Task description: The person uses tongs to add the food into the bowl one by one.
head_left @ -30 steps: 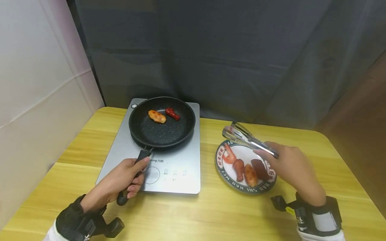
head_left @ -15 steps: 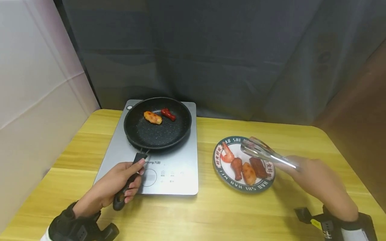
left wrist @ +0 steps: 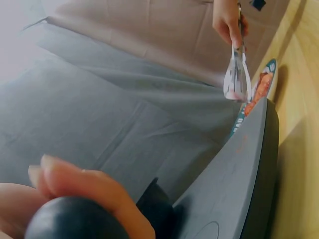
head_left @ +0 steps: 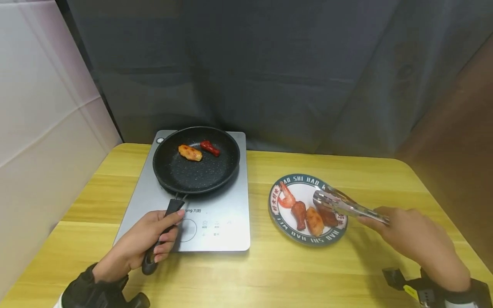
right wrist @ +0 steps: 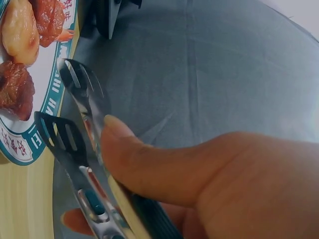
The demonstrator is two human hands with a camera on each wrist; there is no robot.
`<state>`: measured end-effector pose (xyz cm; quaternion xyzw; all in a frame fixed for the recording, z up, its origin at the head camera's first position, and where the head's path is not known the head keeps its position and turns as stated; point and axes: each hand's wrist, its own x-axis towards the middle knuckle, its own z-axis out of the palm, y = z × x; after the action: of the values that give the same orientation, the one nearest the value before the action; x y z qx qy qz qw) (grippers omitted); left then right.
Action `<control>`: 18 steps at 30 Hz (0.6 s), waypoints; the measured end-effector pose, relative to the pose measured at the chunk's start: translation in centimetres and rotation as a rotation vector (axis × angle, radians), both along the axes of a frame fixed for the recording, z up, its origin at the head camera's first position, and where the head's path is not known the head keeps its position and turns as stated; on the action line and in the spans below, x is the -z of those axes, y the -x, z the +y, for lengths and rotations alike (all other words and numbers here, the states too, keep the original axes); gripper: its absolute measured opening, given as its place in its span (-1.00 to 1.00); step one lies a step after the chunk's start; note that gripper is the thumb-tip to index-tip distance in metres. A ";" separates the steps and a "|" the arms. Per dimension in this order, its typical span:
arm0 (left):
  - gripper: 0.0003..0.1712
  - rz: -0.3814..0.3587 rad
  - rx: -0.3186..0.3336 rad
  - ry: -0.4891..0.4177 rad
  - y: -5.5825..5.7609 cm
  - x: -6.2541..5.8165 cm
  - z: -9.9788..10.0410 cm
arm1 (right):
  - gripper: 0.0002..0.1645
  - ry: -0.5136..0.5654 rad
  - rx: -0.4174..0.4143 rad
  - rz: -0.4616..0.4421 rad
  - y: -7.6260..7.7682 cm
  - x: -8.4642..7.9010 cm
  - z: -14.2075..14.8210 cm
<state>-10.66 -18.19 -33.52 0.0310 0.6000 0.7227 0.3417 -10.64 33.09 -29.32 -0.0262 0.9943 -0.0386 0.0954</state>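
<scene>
Frying pan [head_left: 195, 176] sits on the induction hob [head_left: 223, 237], handle [head_left: 149, 266] running back toward the person, left hand [head_left: 153, 236] wrapped round it. Over right there's the plate [head_left: 304, 191], dark meat chunk [head_left: 328, 218] just left of steel tongs [head_left: 356, 209] slanting in, tips apart. Right hand [head_left: 421, 237], way nearer that plate, pinches the tongs.

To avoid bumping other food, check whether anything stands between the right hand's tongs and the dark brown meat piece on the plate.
Nothing visible does. The right wrist view shows only bare plate between the tongs in the right hand and the dark brown meat piece.
</scene>
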 end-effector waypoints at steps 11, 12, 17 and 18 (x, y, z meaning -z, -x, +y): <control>-0.45 -0.001 -0.031 0.041 -0.1 -0.1 -0.1 | -0.27 -0.042 0.003 -0.022 -0.2 -0.5 0.0; -0.45 -0.006 -0.034 0.049 -0.2 -0.1 -0.1 | -0.27 -0.048 0.003 -0.023 -0.3 -0.5 -0.2; -0.46 0.002 -0.036 0.063 -0.2 -0.1 0.1 | -0.21 -0.058 0.034 -0.044 -1.1 -0.3 -1.4; -0.47 0.010 -0.038 0.064 -0.1 -0.1 0.2 | -0.20 -0.057 0.048 -0.045 -1.2 -0.3 -1.6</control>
<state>-10.54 -18.02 -33.44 0.0120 0.6251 0.7093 0.3256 -9.40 31.52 -28.99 0.0013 0.9930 -0.0132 0.1173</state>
